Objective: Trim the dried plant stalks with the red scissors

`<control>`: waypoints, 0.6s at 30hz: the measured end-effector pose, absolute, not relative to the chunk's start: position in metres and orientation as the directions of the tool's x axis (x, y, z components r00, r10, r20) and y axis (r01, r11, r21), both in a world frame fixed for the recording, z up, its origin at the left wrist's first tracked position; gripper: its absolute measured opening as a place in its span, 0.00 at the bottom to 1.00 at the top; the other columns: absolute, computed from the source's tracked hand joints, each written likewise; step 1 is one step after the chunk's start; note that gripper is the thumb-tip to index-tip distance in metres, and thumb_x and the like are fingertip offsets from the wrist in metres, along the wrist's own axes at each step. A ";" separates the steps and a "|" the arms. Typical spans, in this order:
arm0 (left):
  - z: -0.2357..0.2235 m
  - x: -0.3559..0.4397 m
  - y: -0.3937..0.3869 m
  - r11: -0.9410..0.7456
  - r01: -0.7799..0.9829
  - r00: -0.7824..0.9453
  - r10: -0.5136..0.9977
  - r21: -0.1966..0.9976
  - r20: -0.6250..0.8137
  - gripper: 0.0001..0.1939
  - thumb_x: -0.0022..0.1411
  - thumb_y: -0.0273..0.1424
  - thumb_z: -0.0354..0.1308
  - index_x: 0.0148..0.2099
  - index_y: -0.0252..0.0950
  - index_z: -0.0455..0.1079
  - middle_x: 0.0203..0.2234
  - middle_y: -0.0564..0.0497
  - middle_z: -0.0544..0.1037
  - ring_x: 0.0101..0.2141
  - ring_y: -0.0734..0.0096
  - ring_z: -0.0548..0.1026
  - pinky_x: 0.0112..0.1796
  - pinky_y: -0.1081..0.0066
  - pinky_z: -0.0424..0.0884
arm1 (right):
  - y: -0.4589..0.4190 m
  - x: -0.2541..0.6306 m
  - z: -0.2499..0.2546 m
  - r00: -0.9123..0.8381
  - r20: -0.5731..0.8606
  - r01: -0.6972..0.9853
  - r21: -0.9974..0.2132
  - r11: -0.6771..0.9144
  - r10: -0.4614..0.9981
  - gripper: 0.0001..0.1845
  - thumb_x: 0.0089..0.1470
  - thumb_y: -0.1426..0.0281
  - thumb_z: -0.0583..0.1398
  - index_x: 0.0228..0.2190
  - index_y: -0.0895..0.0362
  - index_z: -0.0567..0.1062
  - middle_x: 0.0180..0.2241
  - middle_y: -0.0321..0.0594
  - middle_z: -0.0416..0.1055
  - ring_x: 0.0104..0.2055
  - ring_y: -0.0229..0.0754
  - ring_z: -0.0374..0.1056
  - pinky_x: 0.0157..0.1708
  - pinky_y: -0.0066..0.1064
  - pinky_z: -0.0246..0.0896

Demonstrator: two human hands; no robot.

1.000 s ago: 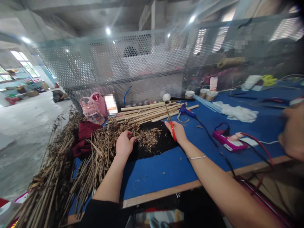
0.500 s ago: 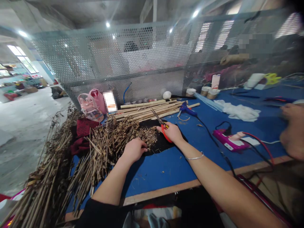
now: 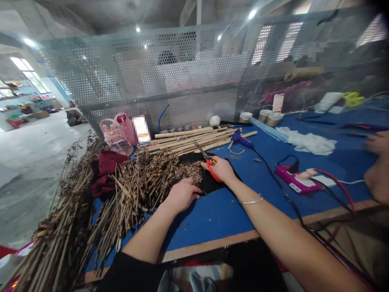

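Observation:
My right hand (image 3: 223, 169) is wrapped round a pair of scissors (image 3: 215, 173) with red handles. The slim blades point up and left, slightly apart, over the black cloth (image 3: 211, 185). My left hand (image 3: 184, 194) rests low by the cloth's front edge, its fingers curled together; whatever they pinch, if anything, is hidden. Just behind that hand lies a heap of dried plant stems (image 3: 146, 174) with shrivelled brown heads. Small dry bits spread from the heap onto the black cloth.
Pale wooden sticks (image 3: 194, 140) lie behind the cloth. A blue glue gun (image 3: 241, 140) and a purple power strip (image 3: 299, 180) with cords are to the right. White gloves (image 3: 313, 142) lie farther back. Another person's hand (image 3: 377, 174) is at the right edge. Mesh panels (image 3: 146, 77) stand behind.
My left hand has slid right along the front of the heap towards the black cloth's near edge. The right hand and scissors have barely moved. The other person's hand has shifted slightly.

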State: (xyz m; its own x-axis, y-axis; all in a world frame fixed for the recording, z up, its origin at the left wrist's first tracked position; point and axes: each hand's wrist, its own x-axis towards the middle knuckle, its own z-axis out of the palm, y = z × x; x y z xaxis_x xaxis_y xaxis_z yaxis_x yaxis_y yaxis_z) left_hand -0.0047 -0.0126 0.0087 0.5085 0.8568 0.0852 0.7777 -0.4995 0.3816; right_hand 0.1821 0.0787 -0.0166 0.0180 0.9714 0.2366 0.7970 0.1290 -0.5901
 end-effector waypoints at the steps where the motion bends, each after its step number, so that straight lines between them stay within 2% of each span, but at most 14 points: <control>1: 0.009 -0.004 -0.013 -0.488 0.788 0.501 0.863 0.375 0.070 0.08 0.53 0.33 0.56 0.36 0.43 0.75 0.31 0.50 0.71 0.38 0.67 0.68 0.38 0.74 0.64 | 0.079 0.182 -0.017 0.027 0.242 0.793 -0.596 0.127 0.970 0.19 0.40 0.51 0.57 0.22 0.55 0.68 0.21 0.36 0.68 0.23 0.37 0.63 0.24 0.25 0.52; 5: 0.006 -0.002 -0.011 -0.463 0.795 0.481 0.875 0.393 0.058 0.07 0.54 0.30 0.54 0.31 0.39 0.73 0.31 0.49 0.71 0.38 0.68 0.68 0.38 0.73 0.64 | 0.081 0.184 -0.019 0.062 0.265 0.764 -0.633 0.125 0.962 0.18 0.42 0.52 0.57 0.23 0.55 0.69 0.22 0.36 0.70 0.25 0.37 0.64 0.26 0.26 0.53; 9: 0.000 -0.002 -0.007 -0.446 0.758 0.425 0.891 0.475 0.158 0.08 0.56 0.27 0.51 0.32 0.37 0.71 0.29 0.50 0.72 0.34 0.71 0.69 0.37 0.73 0.65 | 0.082 0.184 -0.019 0.111 0.294 0.741 -0.661 0.118 0.949 0.20 0.42 0.50 0.55 0.22 0.55 0.68 0.21 0.37 0.69 0.24 0.38 0.63 0.25 0.26 0.53; 11: -0.002 -0.004 -0.004 -0.388 0.770 0.310 0.921 0.507 0.235 0.08 0.57 0.28 0.50 0.35 0.37 0.71 0.31 0.49 0.72 0.34 0.71 0.69 0.38 0.73 0.65 | 0.082 0.184 -0.018 0.129 0.305 0.729 -0.675 0.118 0.944 0.21 0.43 0.50 0.55 0.21 0.55 0.68 0.21 0.37 0.69 0.24 0.38 0.63 0.25 0.26 0.53; 14: -0.002 -0.012 0.001 -0.211 0.851 0.064 0.950 0.481 0.305 0.14 0.55 0.27 0.52 0.45 0.37 0.68 0.39 0.46 0.69 0.40 0.68 0.68 0.42 0.71 0.64 | 0.081 0.183 -0.016 0.138 0.296 0.723 -0.682 0.108 0.945 0.21 0.43 0.50 0.55 0.20 0.55 0.67 0.20 0.37 0.69 0.24 0.38 0.62 0.25 0.26 0.52; 16: -0.001 -0.021 0.005 -0.073 0.909 -0.054 0.956 0.411 0.290 0.20 0.52 0.25 0.54 0.50 0.37 0.65 0.43 0.44 0.67 0.43 0.64 0.67 0.43 0.70 0.63 | 0.080 0.183 -0.015 0.137 0.287 0.729 -0.677 0.100 0.948 0.20 0.43 0.50 0.55 0.20 0.55 0.66 0.20 0.37 0.68 0.24 0.38 0.62 0.25 0.26 0.52; 18: 0.001 -0.031 0.008 0.000 0.931 -0.094 0.966 0.365 0.240 0.18 0.53 0.23 0.52 0.48 0.37 0.66 0.40 0.44 0.69 0.42 0.64 0.68 0.43 0.69 0.63 | 0.078 0.183 -0.014 0.130 0.296 0.740 -0.664 0.106 0.946 0.19 0.43 0.51 0.55 0.20 0.55 0.66 0.20 0.37 0.68 0.24 0.38 0.62 0.25 0.26 0.51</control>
State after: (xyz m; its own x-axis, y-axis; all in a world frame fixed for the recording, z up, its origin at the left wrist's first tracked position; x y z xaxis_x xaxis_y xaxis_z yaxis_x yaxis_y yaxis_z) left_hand -0.0306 0.0076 0.0012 -0.0944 0.9662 0.2398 0.9311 0.0004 0.3648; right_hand 0.1831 0.0785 -0.0142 0.1305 0.9462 0.2960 0.7405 0.1055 -0.6638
